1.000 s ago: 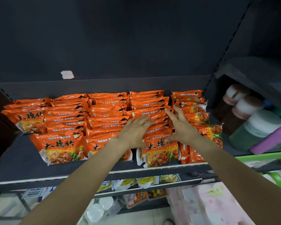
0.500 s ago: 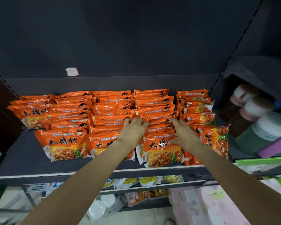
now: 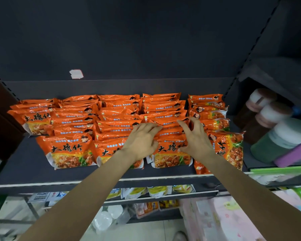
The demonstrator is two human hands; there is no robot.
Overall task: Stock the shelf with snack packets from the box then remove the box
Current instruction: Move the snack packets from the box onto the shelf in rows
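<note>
Fingers [image 3: 152, 126] of the left hand [image 3: 141, 141] lie straight on the orange snack packets [image 3: 167, 129]; right hand [image 3: 195, 141] curls over them near the shelf [image 3: 33, 169] front edge.

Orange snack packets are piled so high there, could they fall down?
Maybe. The glossy orange snack packets lean in loose, overlapping rows, and both the left hand and right hand are fingering the middle row, so a nudge might slide some. The front right packet sits near the dark shelf's front edge and could tip off.
</note>
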